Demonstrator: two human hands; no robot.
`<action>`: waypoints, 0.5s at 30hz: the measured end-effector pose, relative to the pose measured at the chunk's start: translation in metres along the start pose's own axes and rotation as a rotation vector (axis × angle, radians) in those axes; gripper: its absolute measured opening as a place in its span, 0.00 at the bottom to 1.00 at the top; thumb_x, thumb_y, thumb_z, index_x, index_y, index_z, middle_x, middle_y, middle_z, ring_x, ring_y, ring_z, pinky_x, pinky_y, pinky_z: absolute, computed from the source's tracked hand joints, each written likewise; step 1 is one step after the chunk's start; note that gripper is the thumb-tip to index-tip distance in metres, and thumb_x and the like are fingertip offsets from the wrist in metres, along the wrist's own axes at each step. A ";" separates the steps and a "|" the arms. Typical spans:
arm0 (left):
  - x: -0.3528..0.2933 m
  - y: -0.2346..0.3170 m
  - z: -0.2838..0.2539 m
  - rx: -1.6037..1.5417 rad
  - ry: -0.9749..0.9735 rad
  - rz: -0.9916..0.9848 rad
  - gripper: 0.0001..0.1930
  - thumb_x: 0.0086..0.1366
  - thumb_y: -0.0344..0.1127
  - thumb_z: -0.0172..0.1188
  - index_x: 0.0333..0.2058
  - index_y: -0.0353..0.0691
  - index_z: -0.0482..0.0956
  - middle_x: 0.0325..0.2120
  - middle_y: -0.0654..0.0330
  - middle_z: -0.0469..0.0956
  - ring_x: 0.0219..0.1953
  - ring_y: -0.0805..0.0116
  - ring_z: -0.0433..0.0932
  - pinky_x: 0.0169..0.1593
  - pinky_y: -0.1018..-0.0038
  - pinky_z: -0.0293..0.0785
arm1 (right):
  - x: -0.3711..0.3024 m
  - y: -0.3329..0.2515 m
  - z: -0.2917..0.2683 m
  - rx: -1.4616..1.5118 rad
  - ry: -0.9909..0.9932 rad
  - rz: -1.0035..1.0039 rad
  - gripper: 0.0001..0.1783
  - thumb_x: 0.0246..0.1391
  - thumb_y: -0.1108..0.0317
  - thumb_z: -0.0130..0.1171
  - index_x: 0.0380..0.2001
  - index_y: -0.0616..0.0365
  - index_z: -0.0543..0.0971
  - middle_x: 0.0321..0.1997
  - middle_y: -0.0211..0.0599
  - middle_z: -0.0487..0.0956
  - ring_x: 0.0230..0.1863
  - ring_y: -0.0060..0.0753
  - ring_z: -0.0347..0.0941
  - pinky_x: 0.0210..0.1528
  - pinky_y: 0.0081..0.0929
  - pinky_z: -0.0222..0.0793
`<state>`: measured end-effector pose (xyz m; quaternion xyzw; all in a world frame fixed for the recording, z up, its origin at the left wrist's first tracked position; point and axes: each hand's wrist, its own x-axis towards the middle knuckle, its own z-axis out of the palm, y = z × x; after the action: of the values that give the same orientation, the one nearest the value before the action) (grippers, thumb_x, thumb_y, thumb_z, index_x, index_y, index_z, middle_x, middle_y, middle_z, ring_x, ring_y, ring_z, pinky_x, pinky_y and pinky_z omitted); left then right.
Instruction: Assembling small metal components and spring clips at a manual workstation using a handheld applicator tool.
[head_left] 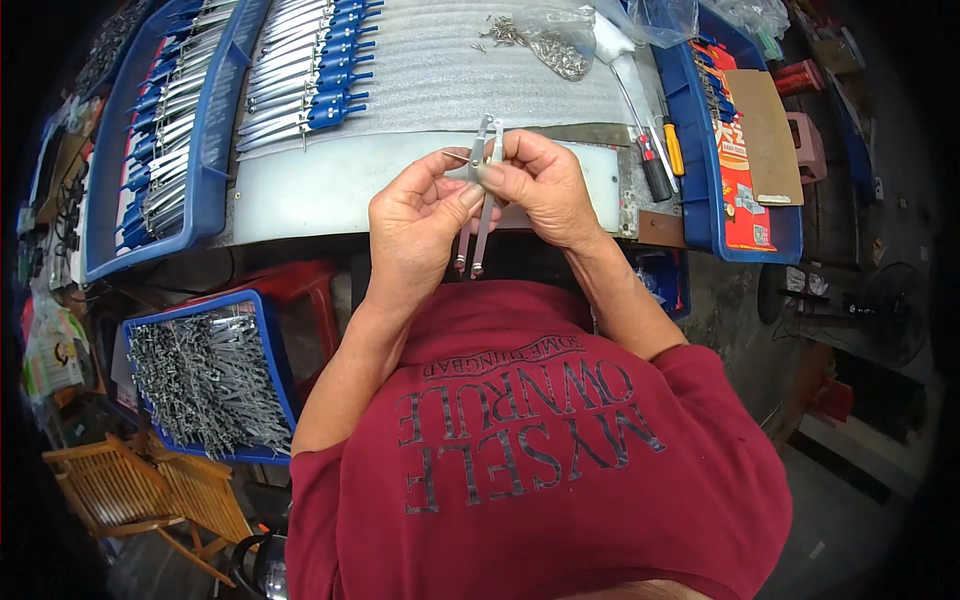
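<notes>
In front of my chest, at the near edge of a white board [300,195], both hands hold a slim silver metal piece with two flat legs [482,235]. The legs run side by side down toward me, with small fittings at their lower ends. My left hand [425,205] is closed on its left side, thumb against the metal. A thin pin-like bit [455,155] sticks out by the left fingertips; whether it belongs to the piece I cannot tell. My right hand [545,190] pinches the upper part between thumb and fingers. Parts of the piece are hidden behind the fingers.
Rows of silver pieces with blue parts [335,75] lie on foam sheeting, and more fill a blue crate [205,190] at left. Loose metal parts fill a lower blue bin [275,350]. Small rivet-like bits [560,55], screwdrivers [674,150] and another blue crate [790,250] are rightward.
</notes>
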<state>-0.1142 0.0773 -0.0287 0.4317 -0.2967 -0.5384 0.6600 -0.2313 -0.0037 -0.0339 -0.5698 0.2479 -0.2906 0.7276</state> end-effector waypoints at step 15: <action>0.003 0.004 -0.001 -0.028 0.040 -0.068 0.13 0.54 0.22 0.49 0.40 0.27 0.65 0.24 0.54 0.73 0.24 0.70 0.74 0.28 0.80 0.73 | -0.009 0.000 -0.006 -0.097 0.071 0.015 0.09 0.49 0.66 0.50 0.24 0.62 0.71 0.17 0.24 0.67 0.20 0.12 0.59 0.21 0.12 0.56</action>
<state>-0.1109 0.0752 -0.0257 0.4428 -0.2612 -0.5558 0.6533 -0.2421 -0.0018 -0.0356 -0.5917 0.2918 -0.2930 0.6921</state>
